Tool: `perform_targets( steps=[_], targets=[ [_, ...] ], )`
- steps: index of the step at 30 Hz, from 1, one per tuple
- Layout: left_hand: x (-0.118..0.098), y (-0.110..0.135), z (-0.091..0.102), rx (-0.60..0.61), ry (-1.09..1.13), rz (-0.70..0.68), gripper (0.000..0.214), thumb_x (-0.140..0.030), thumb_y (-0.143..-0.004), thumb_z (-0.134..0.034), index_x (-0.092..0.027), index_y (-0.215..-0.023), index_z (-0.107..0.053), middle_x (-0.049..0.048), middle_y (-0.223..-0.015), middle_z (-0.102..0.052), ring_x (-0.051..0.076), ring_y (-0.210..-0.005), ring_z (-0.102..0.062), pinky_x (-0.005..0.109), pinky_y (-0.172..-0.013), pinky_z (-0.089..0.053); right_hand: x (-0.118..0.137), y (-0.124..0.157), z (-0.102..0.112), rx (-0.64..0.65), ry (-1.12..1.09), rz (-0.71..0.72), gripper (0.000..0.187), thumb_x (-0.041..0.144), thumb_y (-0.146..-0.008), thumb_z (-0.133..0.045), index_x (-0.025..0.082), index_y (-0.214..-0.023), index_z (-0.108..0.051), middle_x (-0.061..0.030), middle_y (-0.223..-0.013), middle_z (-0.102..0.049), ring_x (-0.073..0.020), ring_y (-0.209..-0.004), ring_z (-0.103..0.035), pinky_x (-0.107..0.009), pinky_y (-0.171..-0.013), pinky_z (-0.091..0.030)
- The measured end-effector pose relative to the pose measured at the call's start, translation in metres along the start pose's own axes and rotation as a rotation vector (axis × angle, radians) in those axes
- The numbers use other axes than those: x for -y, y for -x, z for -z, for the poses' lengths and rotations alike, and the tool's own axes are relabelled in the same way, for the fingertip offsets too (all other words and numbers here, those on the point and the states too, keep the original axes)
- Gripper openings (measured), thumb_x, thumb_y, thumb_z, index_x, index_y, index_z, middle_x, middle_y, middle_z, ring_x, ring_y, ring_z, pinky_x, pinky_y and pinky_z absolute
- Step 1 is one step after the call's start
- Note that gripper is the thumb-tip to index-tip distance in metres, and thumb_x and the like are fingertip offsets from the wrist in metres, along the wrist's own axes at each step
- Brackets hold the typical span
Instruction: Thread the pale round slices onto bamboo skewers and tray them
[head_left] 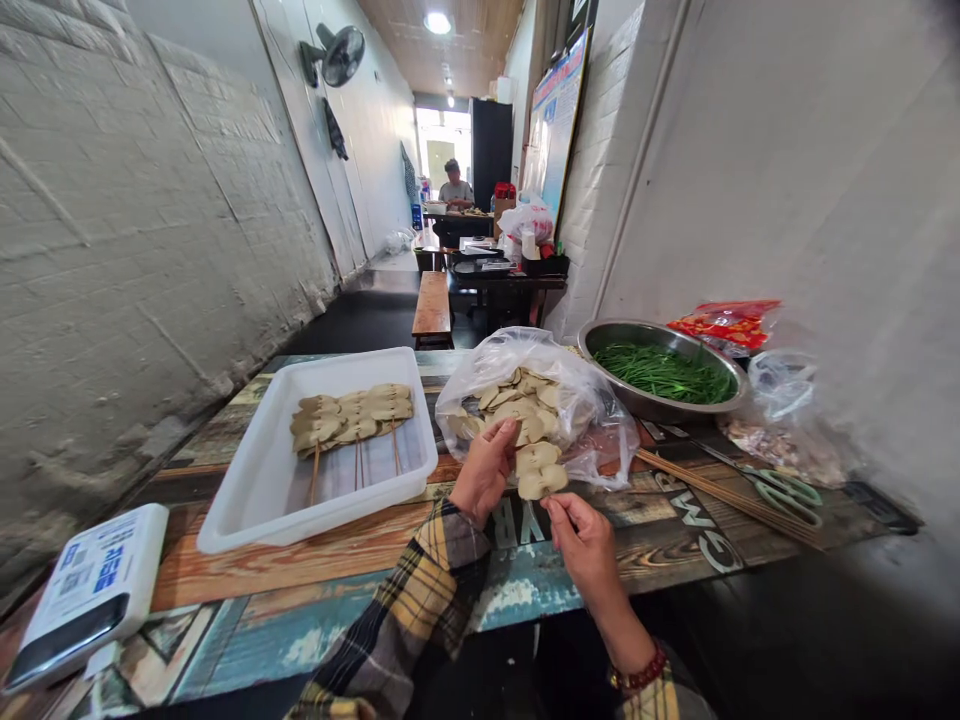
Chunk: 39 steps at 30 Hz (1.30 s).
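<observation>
My left hand (486, 468) is closed round pale flat food slices (540, 470) threaded on a thin skewer, just in front of a clear plastic bag (592, 420) full of the same slices. My right hand (581, 535) pinches the skewer's lower end below the slices. To the left, a white rectangular tray (255, 500) holds several finished skewers (352, 418) lying side by side.
A metal bowl of green stems (660, 372) stands at the back right, beside red packets (724, 325) and another plastic bag (787, 420). Loose bamboo sticks (720, 490) and scissors (787, 490) lie at right. A white device (90, 590) sits at the near left. A person sits far down the room.
</observation>
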<state>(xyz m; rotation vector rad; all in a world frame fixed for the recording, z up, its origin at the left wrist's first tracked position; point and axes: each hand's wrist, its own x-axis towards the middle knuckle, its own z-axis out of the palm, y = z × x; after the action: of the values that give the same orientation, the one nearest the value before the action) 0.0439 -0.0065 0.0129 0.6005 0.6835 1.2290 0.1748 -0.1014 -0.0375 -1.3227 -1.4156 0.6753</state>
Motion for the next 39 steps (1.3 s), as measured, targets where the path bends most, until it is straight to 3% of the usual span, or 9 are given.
perform_targets(
  steps=[8, 14, 20, 32, 35, 39],
  targets=[
    [-0.007, -0.003, 0.009, 0.005, -0.141, -0.031, 0.037, -0.035, -0.054, -0.087, -0.012, -0.077, -0.068, -0.0014, -0.062, -0.061, 0.009, -0.052, -0.054, 0.021, -0.05, -0.042, 0.002, 0.001, 0.002, 0.067, -0.06, -0.035, 0.036, 0.044, -0.09, -0.049, 0.015, -0.077, -0.067, 0.0061, -0.045, -0.046, -0.0105, -0.042, -0.045, -0.021, -0.046, -0.036],
    [-0.004, -0.007, 0.011, 0.024, -0.213, -0.098, 0.036, -0.036, -0.053, -0.086, -0.013, -0.075, -0.069, -0.0023, -0.062, -0.059, 0.007, -0.055, -0.049, 0.019, -0.054, -0.039, -0.004, 0.001, 0.002, 0.067, -0.139, -0.08, 0.035, 0.044, -0.089, -0.052, 0.014, -0.08, -0.067, 0.0068, -0.044, -0.045, -0.0098, -0.041, -0.042, -0.021, -0.044, -0.032],
    [-0.001, -0.012, 0.015, 0.056, -0.301, -0.114, 0.036, -0.037, -0.057, -0.084, -0.013, -0.079, -0.069, -0.0044, -0.057, -0.053, 0.006, -0.051, -0.041, 0.017, -0.049, -0.031, -0.009, 0.002, 0.002, 0.068, -0.237, -0.112, 0.034, 0.044, -0.089, -0.053, 0.014, -0.081, -0.066, 0.0072, -0.044, -0.044, -0.0092, -0.041, -0.04, -0.021, -0.044, -0.029],
    [0.0, -0.009, 0.015, 0.155, -0.377, -0.081, 0.034, -0.039, -0.061, -0.082, -0.013, -0.077, -0.066, -0.0044, -0.06, -0.053, 0.004, -0.051, -0.04, 0.018, -0.048, -0.026, -0.009, 0.002, 0.001, 0.047, -0.258, -0.119, 0.032, 0.042, -0.089, -0.055, 0.013, -0.081, -0.067, 0.0069, -0.044, -0.043, -0.0088, -0.042, -0.039, -0.021, -0.045, -0.028],
    [-0.001, -0.006, 0.013, 0.166, -0.341, -0.046, 0.035, -0.041, -0.062, -0.081, -0.013, -0.078, -0.067, -0.0031, -0.063, -0.056, 0.006, -0.053, -0.045, 0.018, -0.049, -0.031, -0.006, 0.002, 0.002, 0.037, -0.26, -0.125, 0.032, 0.042, -0.088, -0.055, 0.013, -0.082, -0.068, 0.0069, -0.044, -0.043, -0.0089, -0.042, -0.039, -0.021, -0.045, -0.028],
    [-0.004, -0.004, 0.012, 0.161, -0.224, 0.023, 0.047, -0.052, -0.066, -0.076, -0.017, -0.097, -0.068, 0.0036, -0.084, -0.068, 0.014, -0.07, -0.061, 0.023, -0.061, -0.046, -0.006, 0.003, 0.002, 0.014, -0.263, -0.139, 0.032, 0.043, -0.088, -0.055, 0.013, -0.083, -0.067, 0.0067, -0.045, -0.044, -0.0089, -0.042, -0.039, -0.021, -0.044, -0.028]
  ],
)
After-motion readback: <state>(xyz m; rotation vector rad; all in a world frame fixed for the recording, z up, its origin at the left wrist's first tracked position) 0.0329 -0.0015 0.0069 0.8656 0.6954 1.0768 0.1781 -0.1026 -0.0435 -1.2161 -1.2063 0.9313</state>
